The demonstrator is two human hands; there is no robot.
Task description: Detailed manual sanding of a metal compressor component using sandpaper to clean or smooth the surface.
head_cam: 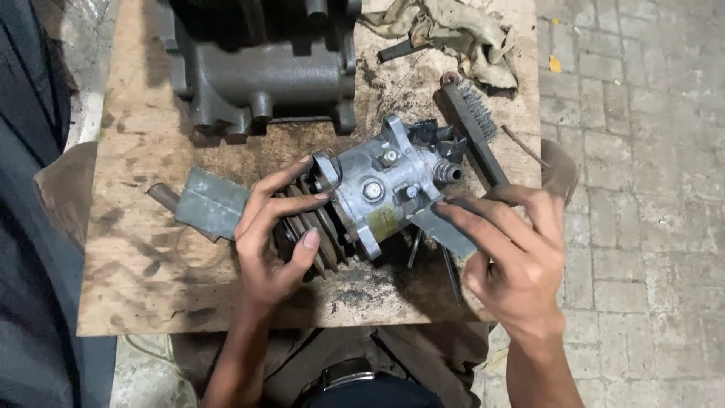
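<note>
Right hand [521,257] is closest to me, fingers pinched shut on a flat grey metal strip [445,230] pressed against the compressor [385,189]. My left hand [272,234] has its grip wrapped around the grooved pulley [313,227] end, thumb underneath. The compressor sits mid-counter [136,279] on the scuffed wooden board. Wire brush [472,128] and dirty rag [453,34] just behind it, big grey casting [264,75] further back, metal block [211,202] left.

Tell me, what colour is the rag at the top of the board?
Dirty beige rag, best seen in the head view.
</note>
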